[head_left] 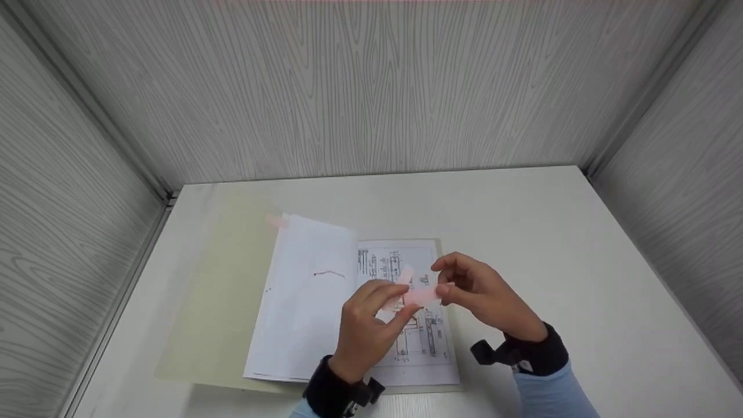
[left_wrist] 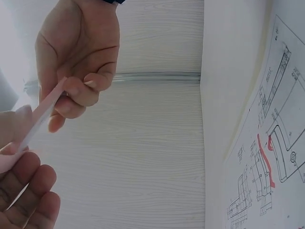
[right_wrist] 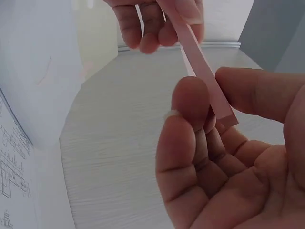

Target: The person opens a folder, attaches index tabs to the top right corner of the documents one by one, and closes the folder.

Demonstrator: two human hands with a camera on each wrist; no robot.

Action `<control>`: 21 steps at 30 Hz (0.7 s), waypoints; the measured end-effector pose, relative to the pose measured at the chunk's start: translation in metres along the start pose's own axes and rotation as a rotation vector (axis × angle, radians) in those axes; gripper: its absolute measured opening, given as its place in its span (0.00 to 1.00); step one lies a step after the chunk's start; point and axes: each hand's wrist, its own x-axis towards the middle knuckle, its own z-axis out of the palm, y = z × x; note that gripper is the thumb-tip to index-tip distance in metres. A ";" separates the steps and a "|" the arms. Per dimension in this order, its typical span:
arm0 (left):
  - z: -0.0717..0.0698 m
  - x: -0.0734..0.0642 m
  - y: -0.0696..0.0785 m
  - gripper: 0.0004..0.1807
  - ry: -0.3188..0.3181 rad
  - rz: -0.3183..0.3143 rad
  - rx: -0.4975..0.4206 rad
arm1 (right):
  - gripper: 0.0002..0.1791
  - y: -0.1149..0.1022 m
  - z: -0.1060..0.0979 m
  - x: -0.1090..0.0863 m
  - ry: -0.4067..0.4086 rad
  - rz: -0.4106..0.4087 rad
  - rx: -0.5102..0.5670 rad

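Note:
Over the right-hand page, my left hand (head_left: 368, 325) pinches one end of a pink sticky-note strip (head_left: 422, 296) between thumb and fingers. My right hand (head_left: 490, 293) pinches the other end, so the strip spans both hands. Up close in the right wrist view, the pink strip (right_wrist: 202, 71) slants between the hands, its lower end folded over. A second pink piece (head_left: 407, 274) shows just above the left fingertips. Below lies an open pale green folder (head_left: 217, 302) with a printed drawing page (head_left: 406, 374) on its right side, partly hidden by the hands.
Turned to the left is a white sheet (head_left: 302, 325) with a short pen line, and a pink tab (head_left: 278, 221) sticks out at its top corner. The folder lies on a white table (head_left: 534, 232) enclosed by wood-grain panels (head_left: 371, 87) at the back and sides.

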 end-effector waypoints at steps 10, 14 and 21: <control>-0.003 0.003 -0.001 0.11 0.087 -0.004 0.059 | 0.05 0.005 -0.035 -0.002 0.280 0.157 -0.201; -0.004 0.003 0.000 0.11 0.094 0.008 0.067 | 0.06 0.047 -0.050 0.000 0.314 0.248 -0.219; -0.005 0.002 0.000 0.07 0.070 -0.033 0.072 | 0.10 0.095 -0.062 0.002 0.299 0.401 -0.225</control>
